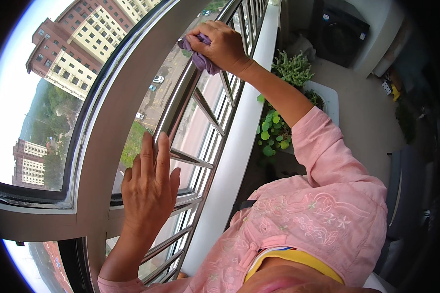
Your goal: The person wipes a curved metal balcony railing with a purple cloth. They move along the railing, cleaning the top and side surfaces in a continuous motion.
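Observation:
My right hand grips a crumpled purple cloth against the top rail of a shiny metal window railing, toward the far end. Closer to me, my left hand rests on the same rail with its fingers spread over it and nothing held. Below the rail run slim metal bars, slanting down to a lower rail. Part of the top rail is hidden under both hands and the cloth.
A light window frame borders the railing on the left, with buildings and parked cars outside. Alongside runs a white sill. Potted green plants stand to the right on the floor, and a dark front-loading washing machine is farther back.

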### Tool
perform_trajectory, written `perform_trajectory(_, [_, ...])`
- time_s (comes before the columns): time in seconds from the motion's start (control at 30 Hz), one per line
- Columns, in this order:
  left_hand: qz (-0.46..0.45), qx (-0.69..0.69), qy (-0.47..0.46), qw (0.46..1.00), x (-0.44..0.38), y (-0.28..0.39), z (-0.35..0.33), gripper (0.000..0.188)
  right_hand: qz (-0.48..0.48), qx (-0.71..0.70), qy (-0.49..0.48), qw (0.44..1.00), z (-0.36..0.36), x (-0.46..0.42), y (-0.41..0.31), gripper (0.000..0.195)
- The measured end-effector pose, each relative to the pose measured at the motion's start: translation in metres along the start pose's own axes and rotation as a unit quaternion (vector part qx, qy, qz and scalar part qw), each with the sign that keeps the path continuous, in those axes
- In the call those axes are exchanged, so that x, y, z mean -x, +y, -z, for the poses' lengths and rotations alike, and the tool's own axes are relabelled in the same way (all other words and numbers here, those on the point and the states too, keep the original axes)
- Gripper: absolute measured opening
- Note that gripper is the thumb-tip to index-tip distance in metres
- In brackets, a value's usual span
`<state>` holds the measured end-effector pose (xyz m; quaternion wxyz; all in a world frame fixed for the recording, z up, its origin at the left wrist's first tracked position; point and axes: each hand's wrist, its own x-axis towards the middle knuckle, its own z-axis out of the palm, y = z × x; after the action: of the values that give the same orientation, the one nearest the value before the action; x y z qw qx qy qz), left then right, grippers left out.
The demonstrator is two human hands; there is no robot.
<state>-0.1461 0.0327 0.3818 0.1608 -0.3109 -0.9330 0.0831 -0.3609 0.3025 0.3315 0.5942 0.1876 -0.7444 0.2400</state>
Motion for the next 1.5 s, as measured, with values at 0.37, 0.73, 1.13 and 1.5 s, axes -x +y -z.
perform_trajectory(0.37, [0.026, -0.026, -0.049, 0.998, -0.004, 0.003, 0.003, 0.071, -0.234, 0.025, -0.140, 0.962, -0.018, -0.046, 0.101, 0.029])
perform_trajectory(0.73, [-0.003, -0.055, -0.031, 0.998, -0.009, -0.003, -0.002, 0.075, -0.156, 0.155, -0.244, 0.944, -0.027, -0.046, 0.132, 0.032])
perform_trajectory(1.13, [-0.014, -0.078, -0.004, 0.997, 0.000, -0.002, -0.003, 0.069, -0.096, -0.018, -0.307, 0.947, 0.014, -0.031, -0.005, 0.029])
perform_trajectory(1.5, [-0.041, -0.069, 0.030, 0.996, -0.003, -0.005, -0.004, 0.074, -0.052, 0.007, -0.212, 0.976, 0.011, -0.025, -0.016, 0.023])
